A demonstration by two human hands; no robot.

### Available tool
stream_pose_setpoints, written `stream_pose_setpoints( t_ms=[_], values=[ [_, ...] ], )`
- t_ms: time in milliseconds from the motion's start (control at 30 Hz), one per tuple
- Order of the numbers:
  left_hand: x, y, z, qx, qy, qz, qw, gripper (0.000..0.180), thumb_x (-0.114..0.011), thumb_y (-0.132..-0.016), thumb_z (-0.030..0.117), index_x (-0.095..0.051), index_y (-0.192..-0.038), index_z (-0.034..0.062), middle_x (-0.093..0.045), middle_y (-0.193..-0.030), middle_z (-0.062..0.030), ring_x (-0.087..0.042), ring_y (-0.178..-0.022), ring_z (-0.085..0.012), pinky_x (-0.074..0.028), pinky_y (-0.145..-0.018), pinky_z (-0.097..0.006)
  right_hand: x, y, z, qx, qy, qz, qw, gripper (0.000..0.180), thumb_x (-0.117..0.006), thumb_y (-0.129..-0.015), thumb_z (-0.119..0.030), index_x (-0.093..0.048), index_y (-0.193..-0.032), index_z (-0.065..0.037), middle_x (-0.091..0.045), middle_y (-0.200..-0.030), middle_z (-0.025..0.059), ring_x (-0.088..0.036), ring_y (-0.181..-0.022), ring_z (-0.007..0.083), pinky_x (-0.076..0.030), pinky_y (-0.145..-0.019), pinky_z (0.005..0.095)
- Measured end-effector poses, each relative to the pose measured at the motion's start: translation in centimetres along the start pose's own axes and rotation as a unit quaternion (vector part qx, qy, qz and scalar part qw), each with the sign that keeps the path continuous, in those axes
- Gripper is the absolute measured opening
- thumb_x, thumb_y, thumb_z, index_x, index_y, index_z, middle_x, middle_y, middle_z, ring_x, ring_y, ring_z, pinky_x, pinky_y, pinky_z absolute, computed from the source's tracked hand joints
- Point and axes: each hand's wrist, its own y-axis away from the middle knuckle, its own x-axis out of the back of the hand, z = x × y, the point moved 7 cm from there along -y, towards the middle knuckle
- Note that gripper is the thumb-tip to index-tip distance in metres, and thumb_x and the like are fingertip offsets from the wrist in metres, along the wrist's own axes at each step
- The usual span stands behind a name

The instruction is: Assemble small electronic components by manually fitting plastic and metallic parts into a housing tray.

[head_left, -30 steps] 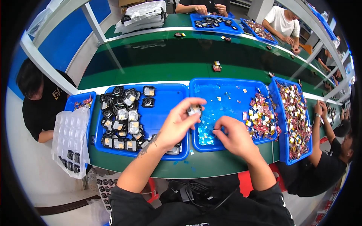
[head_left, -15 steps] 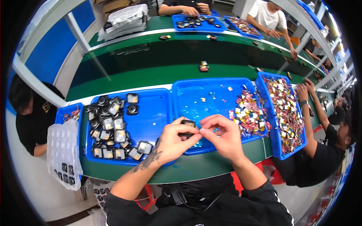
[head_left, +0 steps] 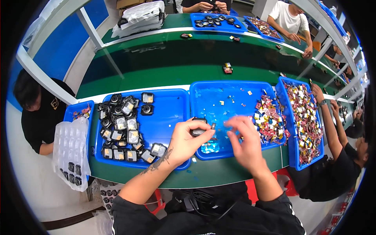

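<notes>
In our left hand we have a small black plastic housing, gripped between thumb and fingers above the near left part of the right blue tray. Our right hand is just to its right, the fingers spread apart and blurred—we see nothing in them. Below lie shiny blue film scraps; along that tray's right side is a heap of red-and-yellow wired components. In the left blue tray, similar black housings crowd the left half. Both trays rest on the green bench.

We judge the housing light and stiff, with smooth sides that may slip a little, and its clear-looking face probably scratches easily. We would hold it by the opposite outer edges—thumb on one, fingers on the other—and keep pressure off the face.
</notes>
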Motion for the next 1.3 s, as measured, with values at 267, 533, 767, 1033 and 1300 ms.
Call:
stream_pose_setpoints(
  t_ms=[267,533,767,1033,1300],
  values=[
    [-1.9,0.7,-0.3,0.127,0.12,-0.132,0.976,0.013,-0.068,-0.089,0.007,-0.069,-0.098,-0.0019,-0.068,-0.092,-0.0057,-0.059,-0.076,-0.0066,-0.047,-0.068,-0.021,-2.3,0.2,1.5,-0.057,-0.404,-0.084,0.909,0.014,-0.063,-0.088,0.002,-0.065,-0.102,0.004,-0.06,-0.105,0.0102,-0.06,-0.097,0.0157,-0.055,-0.078,0.0262],
    [-1.0,0.2,0.7,-0.039,0.054,-0.016,0.998,0.052,-0.042,-0.097,0.003,-0.028,-0.148,0.0054,-0.053,-0.134,-0.0135,-0.055,-0.105,-0.0139,-0.045,-0.087,-0.026,-1.0,1.1,1.4,-0.136,-0.264,-0.007,0.955,0.013,-0.07,-0.085,-0.001,-0.068,-0.097,0.002,-0.068,-0.091,0.0069,-0.062,-0.079,0.0095,-0.049,-0.065,0.0222],
    [-2.4,0.8,0.7,-0.015,0.088,-0.084,0.992,0.047,-0.044,-0.096,-0.004,-0.034,-0.143,-0.0019,-0.05,-0.137,-0.0164,-0.05,-0.125,-0.0212,-0.038,-0.107,-0.034,-0.9,-0.5,-1.9,-0.009,-0.033,0.04,0.999,0.013,-0.074,-0.077,-0.002,-0.068,-0.088,-0.002,-0.068,-0.076,0.0064,-0.055,-0.056,0.0151,-0.045,-0.054,0.0283],
    [-2.6,0.9,0.6,0.003,0.122,-0.121,0.985,0.045,-0.047,-0.097,-0.003,-0.038,-0.141,-0.0036,-0.053,-0.134,-0.0139,-0.052,-0.123,-0.0198,-0.042,-0.104,-0.033,-0.8,-0.9,-3.1,0.021,0.006,0.02,1.0,0.012,-0.074,-0.074,0.001,-0.068,-0.084,-0.003,-0.068,-0.078,0.0087,-0.06,-0.059,0.021,-0.048,-0.056,0.0318],
    [-2.5,0.7,0.6,-0.01,0.087,-0.12,0.989,0.046,-0.042,-0.097,-0.003,-0.036,-0.143,-0.0024,-0.048,-0.139,-0.0128,-0.051,-0.123,-0.0159,-0.04,-0.105,-0.03,-1.0,-1.2,-2.5,-0.017,-0.008,0.008,1.0,0.009,-0.074,-0.075,-0.002,-0.07,-0.082,-0.004,-0.068,-0.077,0.0084,-0.062,-0.06,0.0214,-0.047,-0.06,0.0329]
  ],
)
